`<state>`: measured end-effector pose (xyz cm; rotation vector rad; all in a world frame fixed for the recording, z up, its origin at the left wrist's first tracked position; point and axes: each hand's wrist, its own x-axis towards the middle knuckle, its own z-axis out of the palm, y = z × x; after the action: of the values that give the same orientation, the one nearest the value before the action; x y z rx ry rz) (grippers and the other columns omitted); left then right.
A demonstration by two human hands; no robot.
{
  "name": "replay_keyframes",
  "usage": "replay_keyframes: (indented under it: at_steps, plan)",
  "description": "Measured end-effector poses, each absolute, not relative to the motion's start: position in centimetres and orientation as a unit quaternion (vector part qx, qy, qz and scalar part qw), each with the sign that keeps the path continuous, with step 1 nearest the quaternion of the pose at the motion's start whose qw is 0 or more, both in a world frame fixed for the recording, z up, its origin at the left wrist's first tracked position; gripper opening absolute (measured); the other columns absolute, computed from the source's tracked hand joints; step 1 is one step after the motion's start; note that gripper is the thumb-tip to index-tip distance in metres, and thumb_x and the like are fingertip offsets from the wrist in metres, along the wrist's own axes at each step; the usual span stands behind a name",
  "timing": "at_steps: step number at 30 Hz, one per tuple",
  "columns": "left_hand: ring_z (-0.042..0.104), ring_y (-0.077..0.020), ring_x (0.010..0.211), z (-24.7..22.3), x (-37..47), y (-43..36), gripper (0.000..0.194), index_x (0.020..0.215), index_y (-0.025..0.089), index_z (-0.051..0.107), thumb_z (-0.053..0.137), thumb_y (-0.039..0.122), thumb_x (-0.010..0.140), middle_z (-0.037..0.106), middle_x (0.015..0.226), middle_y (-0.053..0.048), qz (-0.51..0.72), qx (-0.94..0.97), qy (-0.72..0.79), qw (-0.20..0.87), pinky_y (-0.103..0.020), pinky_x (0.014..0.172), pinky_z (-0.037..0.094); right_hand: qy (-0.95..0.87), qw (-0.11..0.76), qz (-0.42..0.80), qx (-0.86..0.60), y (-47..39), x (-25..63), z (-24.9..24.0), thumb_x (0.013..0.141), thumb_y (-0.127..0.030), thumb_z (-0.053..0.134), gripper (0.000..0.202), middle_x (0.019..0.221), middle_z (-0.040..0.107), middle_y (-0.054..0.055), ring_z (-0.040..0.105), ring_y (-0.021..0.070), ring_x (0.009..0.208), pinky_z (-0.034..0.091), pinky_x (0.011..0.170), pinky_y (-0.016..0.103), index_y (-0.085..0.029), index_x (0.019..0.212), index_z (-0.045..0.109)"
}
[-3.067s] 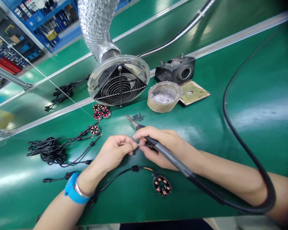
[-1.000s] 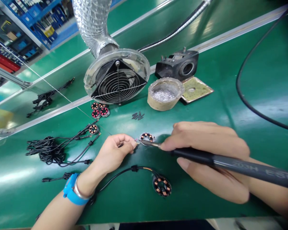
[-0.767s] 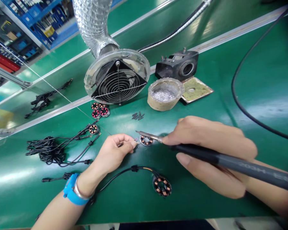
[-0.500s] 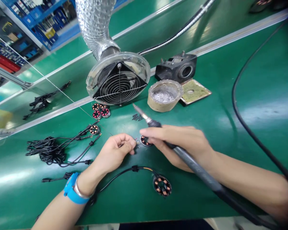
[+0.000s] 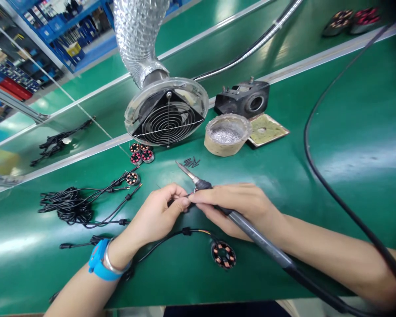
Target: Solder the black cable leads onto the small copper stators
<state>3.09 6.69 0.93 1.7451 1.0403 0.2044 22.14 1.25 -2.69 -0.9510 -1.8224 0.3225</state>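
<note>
My right hand (image 5: 240,204) is wrapped around a soldering iron (image 5: 251,229), whose bare tip points up and left above the bench. My left hand (image 5: 166,209) is closed in a pinch, with a thin dark wire partly showing at its fingertips. Both hands' fingertips meet, hiding most of what lies between them. Below them, a copper-wound stator (image 5: 223,255) lies on the green bench, joined to a black cable (image 5: 165,240) that runs under my left wrist. Several short black tubes (image 5: 192,162) lie just beyond the iron's tip.
A fume extractor (image 5: 167,119) hangs over the bench. Behind the hands sit a round solder pot (image 5: 227,134), a sponge tray (image 5: 267,130) and a black iron stand (image 5: 242,97). Coiled black cables (image 5: 69,204) and several stators (image 5: 141,154) lie left. The iron's cord (image 5: 336,193) loops at right.
My right hand has moved left with the soldering iron, until its fingertips meet those of my left hand. The small stator seen by my right fingers is now mostly hidden.
</note>
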Motion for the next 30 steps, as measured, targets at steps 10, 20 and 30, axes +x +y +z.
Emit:
replay_keyframes:
  at_steps: [10,20,30]
  plan:
    - [0.032,-0.0073,0.049,0.6,3.8,6.6,0.035,0.067,0.016,0.056,0.057,0.045,0.085,0.049,0.055,0.005,0.091,0.604,0.459,0.645,-0.023,0.052,0.027,-0.751,0.508,0.087,-0.413,1.1,21.4,-2.9,0.083,-0.001,0.049,0.031,0.066,0.065,-0.003,0.056,0.0082,0.051,0.047,0.053,0.019,-0.019,0.103,0.065]
    - [0.027,-0.0067,0.046,0.0,3.7,6.5,0.032,0.067,0.016,0.054,0.057,0.043,0.084,0.045,0.052,0.007,0.093,0.591,0.490,0.634,-0.023,0.049,0.022,-0.787,0.460,0.161,-0.379,1.6,23.3,-3.2,0.079,-0.005,0.056,0.034,0.087,0.073,0.002,0.066,0.0104,0.066,0.053,0.063,0.020,-0.020,0.110,0.059]
    - [0.025,-0.0067,0.047,0.1,3.9,6.4,0.038,0.063,0.017,0.051,0.058,0.049,0.083,0.043,0.053,0.006,0.108,0.595,0.508,0.614,-0.023,0.049,0.022,-0.717,0.497,0.215,-0.439,2.2,22.0,-3.6,0.082,-0.006,0.056,0.025,0.085,0.070,-0.001,0.065,0.0077,0.067,0.051,0.065,0.016,-0.020,0.103,0.060]
